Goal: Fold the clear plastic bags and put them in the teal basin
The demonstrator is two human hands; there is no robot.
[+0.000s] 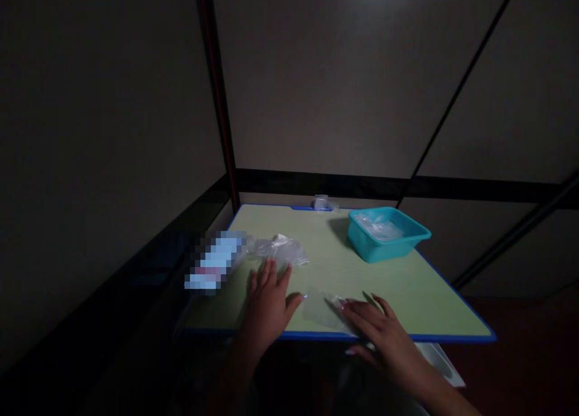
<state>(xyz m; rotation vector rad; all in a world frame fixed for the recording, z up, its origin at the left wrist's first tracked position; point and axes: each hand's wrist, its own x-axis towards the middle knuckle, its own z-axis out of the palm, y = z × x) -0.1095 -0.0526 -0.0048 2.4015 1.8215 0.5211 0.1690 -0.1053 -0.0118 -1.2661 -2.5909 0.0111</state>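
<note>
My left hand (pixel 269 301) is open, palm down, with its fingers spread over the left part of the small table. Just beyond its fingertips lies a crumpled clear plastic bag (pixel 289 250). Another thin clear plastic bag (pixel 323 310) lies flat near the front edge, between my two hands. The fingers of my right hand (pixel 382 334) are stretched out and touch that bag's right side. Its thumb sits apart, below the table's front edge.
A turquoise basket (pixel 389 250) holding clear plastic stands at the table's back right. A pixelated bright object (pixel 215 262) is at the left edge. The pale table top (pixel 335 271) has a blue rim; a clear plastic piece (pixel 321 202) sits at its back edge. Walls stand behind and left.
</note>
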